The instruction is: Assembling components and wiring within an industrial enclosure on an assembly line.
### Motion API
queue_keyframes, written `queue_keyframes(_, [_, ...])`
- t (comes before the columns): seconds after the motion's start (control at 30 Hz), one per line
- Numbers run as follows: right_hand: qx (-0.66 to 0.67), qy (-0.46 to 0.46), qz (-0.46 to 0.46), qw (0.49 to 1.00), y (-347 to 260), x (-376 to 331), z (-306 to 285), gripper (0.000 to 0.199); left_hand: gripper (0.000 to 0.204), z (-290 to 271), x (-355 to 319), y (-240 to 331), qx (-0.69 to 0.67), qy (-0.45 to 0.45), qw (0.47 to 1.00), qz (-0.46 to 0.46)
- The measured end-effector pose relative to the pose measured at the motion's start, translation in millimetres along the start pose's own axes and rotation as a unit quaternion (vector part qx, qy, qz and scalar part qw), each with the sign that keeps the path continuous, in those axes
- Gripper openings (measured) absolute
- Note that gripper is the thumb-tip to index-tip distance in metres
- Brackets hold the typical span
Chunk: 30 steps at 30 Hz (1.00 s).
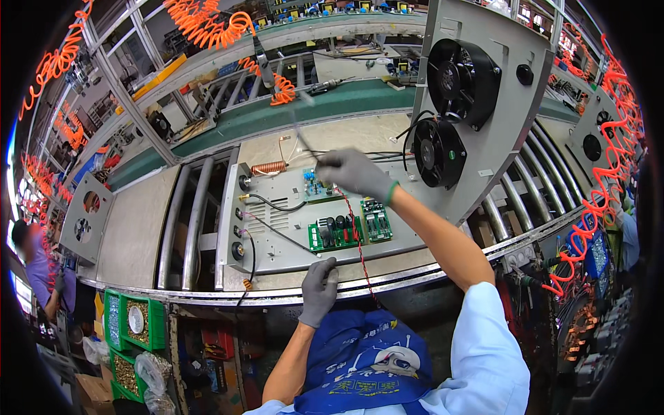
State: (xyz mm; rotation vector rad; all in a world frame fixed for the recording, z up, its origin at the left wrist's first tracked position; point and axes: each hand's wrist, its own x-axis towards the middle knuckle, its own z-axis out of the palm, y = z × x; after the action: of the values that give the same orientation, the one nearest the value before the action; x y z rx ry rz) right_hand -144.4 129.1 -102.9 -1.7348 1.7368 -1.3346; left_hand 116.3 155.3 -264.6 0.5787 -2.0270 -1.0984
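Observation:
My left hand [319, 292], in a grey glove, is closed at the front edge of a grey metal chassis [277, 257]; anything inside its fingers is hidden. My gloved right hand [356, 171] is above the chassis, closed on a thin, dark, rod-like thing [300, 135], blurred by motion and pointing away from me. On the chassis are a green circuit board with black capacitors [333, 233], a second green board [375, 221], a blue-and-green board [315, 185] partly behind my right hand, and a copper coil [268, 168]. A twisted red-black wire [362, 257] hangs over the front edge.
An upright grey panel with two black fans [449, 79] rises at the chassis's right. Metal rollers [187, 225] flank the work area. An air tool [262, 62] hangs from an orange coiled hose [207, 28]. Green bins of small parts [149, 321] stand lower left. Another person [41, 266] is far left.

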Motion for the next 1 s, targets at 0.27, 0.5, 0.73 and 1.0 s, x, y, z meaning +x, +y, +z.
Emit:
queue_keyframes(0.27, [-0.138,-0.487,-0.014,0.862,-70.3,-107.0,6.0,0.039,0.027,-3.0,0.1,-3.7,-0.035,0.007,0.999,-0.027])
queue_keyframes(0.5, [-0.104,-0.142,0.061,0.982,17.3,4.0,-13.5,0.035,0.027,-4.9,1.0,6.1,-0.009,-0.011,1.0,-0.028])
queue_keyframes(0.73, [-0.434,-0.027,0.315,0.843,149.4,92.4,-13.3,0.029,0.028,-7.0,5.8,9.4,-0.01,-0.03,0.999,0.012])
queue_keyframes(1.0, [-0.357,-0.109,0.282,0.884,216.4,110.3,-20.9,0.031,0.028,-8.9,7.4,8.4,-0.016,-0.031,0.999,-0.015])
